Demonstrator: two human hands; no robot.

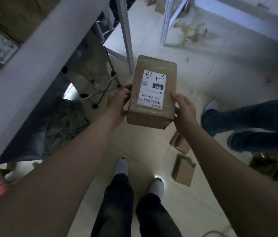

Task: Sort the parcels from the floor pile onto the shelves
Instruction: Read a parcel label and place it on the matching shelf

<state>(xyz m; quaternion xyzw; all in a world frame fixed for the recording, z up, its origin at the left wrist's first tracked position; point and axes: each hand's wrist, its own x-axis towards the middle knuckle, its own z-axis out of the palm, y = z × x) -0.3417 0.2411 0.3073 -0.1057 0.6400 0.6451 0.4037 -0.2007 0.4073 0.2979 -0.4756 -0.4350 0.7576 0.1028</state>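
While brown cartons (13,16) are seen stacked on the white shelf (41,53) at upper left, a taped cardboard parcel (149,115) is held in mid-air over the tiled floor (211,79), approx. centre of view. It is gripped at its near end from both sides: the left hand (117,103) is curled round the left edge w/ thumb on top, and the right hand (184,112) is clamped on the right edge, thumb likewise on top. Its long axis is pointed away from the wearer. The white label (153,88) is turned upward, its print upside down to the camera. Two smaller boxes (183,170) are left lying on the floor below, near the wearer's feet.
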